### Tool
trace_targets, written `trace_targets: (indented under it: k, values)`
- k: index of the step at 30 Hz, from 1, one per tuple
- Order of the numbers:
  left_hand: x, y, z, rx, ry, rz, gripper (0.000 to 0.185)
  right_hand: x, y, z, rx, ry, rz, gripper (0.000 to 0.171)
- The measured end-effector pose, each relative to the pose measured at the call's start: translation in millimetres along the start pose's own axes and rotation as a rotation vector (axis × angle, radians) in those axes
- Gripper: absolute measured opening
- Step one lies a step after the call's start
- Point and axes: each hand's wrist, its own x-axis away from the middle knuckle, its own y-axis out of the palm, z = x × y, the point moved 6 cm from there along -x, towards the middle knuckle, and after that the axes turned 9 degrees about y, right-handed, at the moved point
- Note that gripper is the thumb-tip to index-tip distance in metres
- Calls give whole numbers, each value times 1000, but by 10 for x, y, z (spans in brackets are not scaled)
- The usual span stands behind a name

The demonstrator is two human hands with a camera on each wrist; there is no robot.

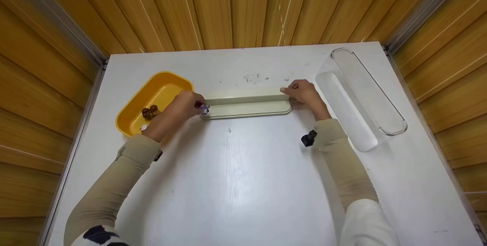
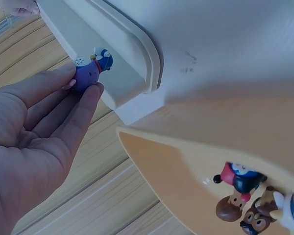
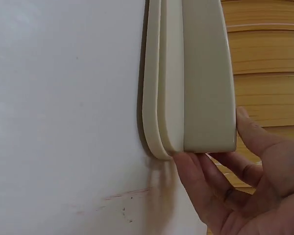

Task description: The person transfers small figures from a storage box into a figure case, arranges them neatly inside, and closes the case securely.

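— Fingers (image 2: 83, 105) of the left hand (image 1: 182, 106): pinching one small blue-and-white toy figurine (image 2: 92, 70) at the left end of the long cream plastic box (image 1: 246, 103). Entry correct?

— Correct. Box lies lengthwise mid-tabletop (image 1: 236, 185), white laminate. Right hand (image 1: 304, 93): fingers curled about the box's right end, steadying it.

— Stock nearby?

— Yellow oval plastic tub (image 1: 167, 86), just left of the box, holding further small figurines (image 2: 247, 198), several, exact count unclear. Clear rectangular plastic bin (image 1: 361, 97), far right, apart from the hands, nothing visible inside.

— Step in hand, as judged?

— Figurine appears to be going to the cream box, one item taken from the tub. Whether the box's left end is open cannot be told.

— Next move requires?

— Likely a firm hold on the right end while the left fingers set the figurine squarely against the box and let go cleanly.
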Motion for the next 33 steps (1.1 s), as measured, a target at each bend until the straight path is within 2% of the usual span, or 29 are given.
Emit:
trace_targets:
  k: [5,10,16,22,28,33]
  values:
    - [-8,24,-12,10,7,12,18,-1,22,148,-122,-45,-93,51]
    - [-19,30,-13,-4,44,27,20,-35,27,244,-245,-81,-191,49]
    - [-56,61,-30,-40,58,36,22,11,4,204,-307,-31,-242,45]
    - [-66,82,-22,-70,104,60,20,30,17,170,-277,-21,-227,54]
    - [-85,112,-25,-107,116,61,19,-14,61,149,-227,41,-179,66]
    - [-83,135,-41,-84,120,86,21,-70,91,154,-283,112,-166,64]
